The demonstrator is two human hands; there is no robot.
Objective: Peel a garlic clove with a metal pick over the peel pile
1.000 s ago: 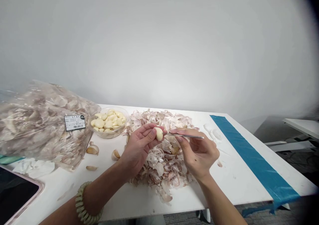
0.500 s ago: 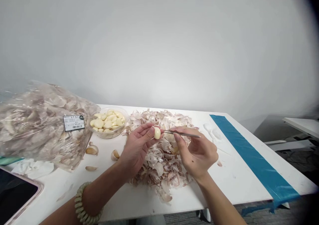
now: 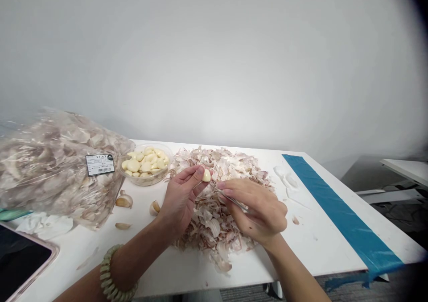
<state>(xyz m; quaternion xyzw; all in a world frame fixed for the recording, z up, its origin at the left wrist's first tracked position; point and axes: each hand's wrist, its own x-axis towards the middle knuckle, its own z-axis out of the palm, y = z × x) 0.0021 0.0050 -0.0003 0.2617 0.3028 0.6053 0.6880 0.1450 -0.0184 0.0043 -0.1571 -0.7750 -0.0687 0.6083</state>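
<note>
Our left hand pinches the small pale peeled garlic clove above the heap of papery skins, our right hand clamps the thin metal pick just beneath that pinch, and a slip off the slick clove could jab our thumb.

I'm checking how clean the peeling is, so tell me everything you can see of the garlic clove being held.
The garlic clove is small, pale cream, smooth and looks fully peeled, with no skin showing. It is pinched between the thumb and fingertips of the left hand, held in the air above the pile of skins. The tip of the thin metal tool in the right hand points at its lower side; whether they touch is unclear.
</note>
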